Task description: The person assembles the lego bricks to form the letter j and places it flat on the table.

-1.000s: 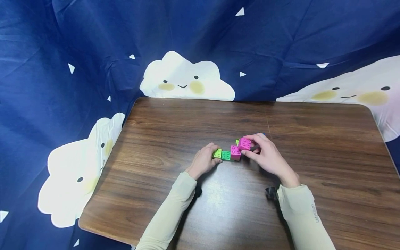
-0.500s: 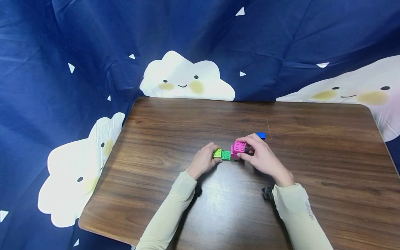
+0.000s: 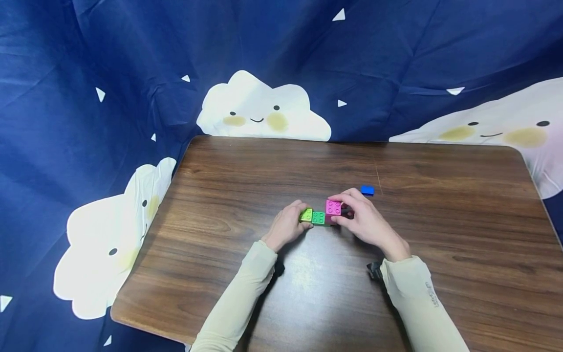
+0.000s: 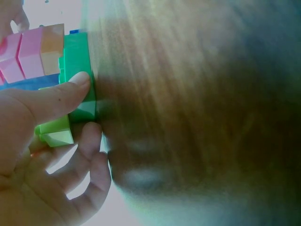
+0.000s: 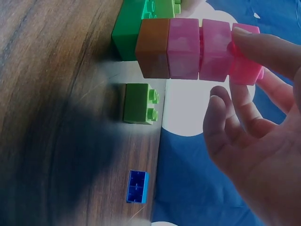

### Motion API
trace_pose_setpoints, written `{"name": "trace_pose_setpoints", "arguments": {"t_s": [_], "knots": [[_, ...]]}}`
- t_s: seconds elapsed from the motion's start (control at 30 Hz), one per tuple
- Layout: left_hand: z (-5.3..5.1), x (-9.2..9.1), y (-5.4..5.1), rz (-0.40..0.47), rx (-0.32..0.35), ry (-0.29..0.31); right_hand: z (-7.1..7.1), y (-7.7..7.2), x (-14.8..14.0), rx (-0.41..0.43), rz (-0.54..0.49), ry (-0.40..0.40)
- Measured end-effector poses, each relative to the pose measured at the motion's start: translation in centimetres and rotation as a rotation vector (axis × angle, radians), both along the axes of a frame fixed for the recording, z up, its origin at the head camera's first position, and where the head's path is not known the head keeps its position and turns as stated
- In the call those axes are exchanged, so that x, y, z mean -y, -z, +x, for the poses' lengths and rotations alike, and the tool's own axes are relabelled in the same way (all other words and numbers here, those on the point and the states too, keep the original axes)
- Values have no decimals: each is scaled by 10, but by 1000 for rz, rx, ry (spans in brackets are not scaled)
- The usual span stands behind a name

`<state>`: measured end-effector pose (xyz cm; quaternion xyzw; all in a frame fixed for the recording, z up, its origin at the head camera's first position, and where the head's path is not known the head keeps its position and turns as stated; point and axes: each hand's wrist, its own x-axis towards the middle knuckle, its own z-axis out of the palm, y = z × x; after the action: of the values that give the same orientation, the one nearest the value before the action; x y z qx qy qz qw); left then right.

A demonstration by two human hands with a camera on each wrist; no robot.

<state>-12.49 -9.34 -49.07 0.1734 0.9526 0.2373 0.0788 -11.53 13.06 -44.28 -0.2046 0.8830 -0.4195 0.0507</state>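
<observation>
My left hand (image 3: 288, 226) grips the long green brick (image 4: 80, 56) between thumb and fingers, low on the table. A lime brick (image 4: 56, 132) sits on its near end. At the other end rises a column: an orange-brown brick (image 5: 154, 49) at the bottom, then pink bricks (image 5: 184, 49) above. My right hand (image 3: 367, 220) pinches the top pink brick (image 3: 333, 207) between thumb and fingers. Narrow gaps show between the upper pink bricks in the right wrist view; whether they are fully seated I cannot tell.
A loose blue brick (image 3: 367, 190) lies on the wooden table (image 3: 246, 176) beyond my right hand, its hollow side showing in the right wrist view. A separate lime brick (image 5: 137, 104) stands near the column. A dark blue cloth (image 3: 154, 49) with white clouds hangs behind the table.
My right hand has moved left with the pink brick, from beside the column to on top of it. The blue brick has come into full sight. My left hand stays put.
</observation>
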Motion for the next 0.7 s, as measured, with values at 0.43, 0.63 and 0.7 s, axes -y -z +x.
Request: {"name": "trace_pose_setpoints", "arguments": {"t_s": [0.43,0.63,0.7], "knots": [[-1,-1,0,3,1,4,-3,0,0,-50,34,-9],[-1,-1,0,6,6,4,-5,-3,0,-28,85,-16],[0,-1,0,5,2,3,-6,-5,1,-17,102,-22]]}}
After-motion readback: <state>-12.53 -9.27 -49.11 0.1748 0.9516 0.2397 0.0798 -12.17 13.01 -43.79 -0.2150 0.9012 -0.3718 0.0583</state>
